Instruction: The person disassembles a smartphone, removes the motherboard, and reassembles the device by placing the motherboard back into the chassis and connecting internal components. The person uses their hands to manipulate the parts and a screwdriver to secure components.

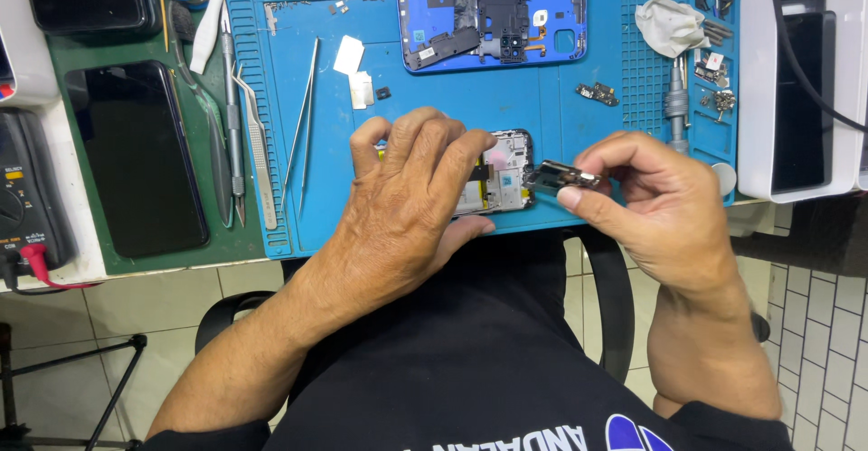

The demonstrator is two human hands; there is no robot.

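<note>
Nearest the lens, a dark shirt and lap, forearms reaching up from it. Right hand (655, 200) pinching a small dark metal part (562, 177) between thumb and forefinger, held just off the edge of the opened phone (502, 173), at its 3 o'clock. Left hand (411, 193) spread flat over that phone, pressing it to the blue work mat (434, 98), fingers loose rather than clenched around anything. At 12 o'clock, a blue rear housing (493, 17) lying apart with black parts inside: back already off, judging by that. Small part free in the fingers; whether coming out or going in, impossible to tell. Tweezers (303, 117) at 10 o'clock, white cloth (669, 24) at 1 o'clock, a dark phone (136, 157) far at 9 o'clock.
</note>
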